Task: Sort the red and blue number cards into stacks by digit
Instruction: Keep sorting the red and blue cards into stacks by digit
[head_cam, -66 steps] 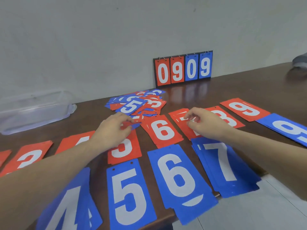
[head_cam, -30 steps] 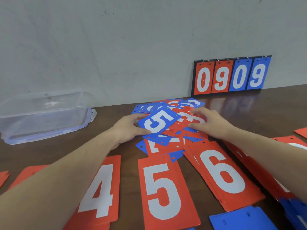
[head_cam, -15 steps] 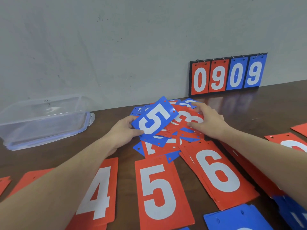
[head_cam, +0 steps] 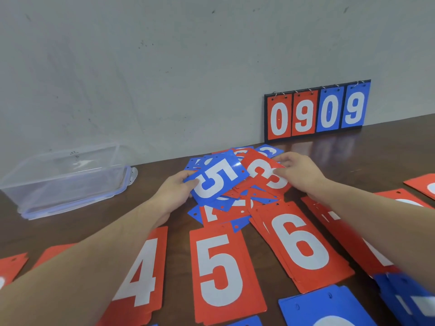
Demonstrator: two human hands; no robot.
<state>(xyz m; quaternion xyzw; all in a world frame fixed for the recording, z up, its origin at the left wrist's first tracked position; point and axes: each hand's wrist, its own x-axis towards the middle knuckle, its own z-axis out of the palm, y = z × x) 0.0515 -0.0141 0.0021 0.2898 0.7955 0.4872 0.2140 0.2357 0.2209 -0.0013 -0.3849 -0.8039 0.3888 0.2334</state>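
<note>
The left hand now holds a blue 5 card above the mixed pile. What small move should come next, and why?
Probably the left hand should carry the blue 5 card toward the person, past the red 5 stack. Blue stacks lie in the nearest row, so the blue 5 stack likely sits there, mostly out of view.

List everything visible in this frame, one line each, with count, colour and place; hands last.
Flip scoreboard: one, black frame, red and blue cards reading 0909, leaning on the wall at the back.
Clear plastic box: one, transparent, far left of the table.
Unsorted card pile: one heap, red and blue, centre.
Blue 5 card: one, lifted off the pile.
Red 3 card: one, on the pile.
Red 4 stack, red 5 stack, red 6 stack: one each, front row.
Blue stacks: at the bottom edge, digits cut off.
Left hand: pinches the blue 5 card.
Right hand: on the red 3 card.
</note>
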